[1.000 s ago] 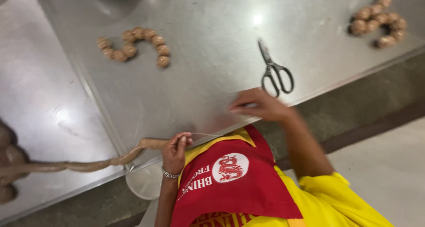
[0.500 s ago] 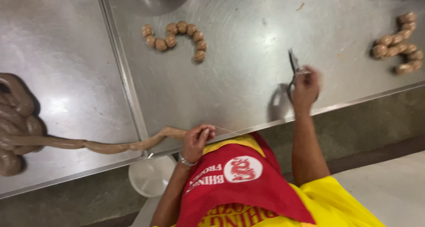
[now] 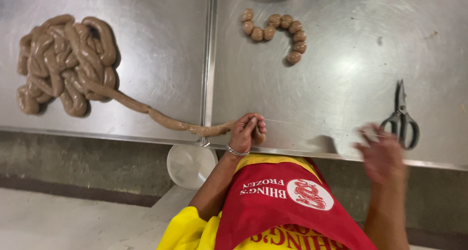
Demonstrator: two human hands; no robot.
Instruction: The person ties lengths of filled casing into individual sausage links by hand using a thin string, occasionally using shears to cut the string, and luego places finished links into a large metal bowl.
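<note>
A long brown sausage rope (image 3: 161,119) runs from a coiled pile (image 3: 63,60) on the left steel table to my left hand (image 3: 247,132), which is closed on its end at the table's front edge. A thin taut string (image 3: 317,125) stretches from that hand to my right hand (image 3: 382,155). The right hand is blurred and sits at the table edge, just left of black-handled scissors (image 3: 402,120) lying on the steel; it seems to pinch the string.
A curved chain of small tied sausage balls (image 3: 280,30) lies at the back of the right table. A seam (image 3: 209,60) divides the two steel tables. A white round container (image 3: 190,164) sits below the edge. My red apron (image 3: 282,206) covers the foreground.
My right hand has come away from the scissors, which now lie on the table, and has drawn back to the front edge with the string. The view has shifted left, showing the coiled pile.
</note>
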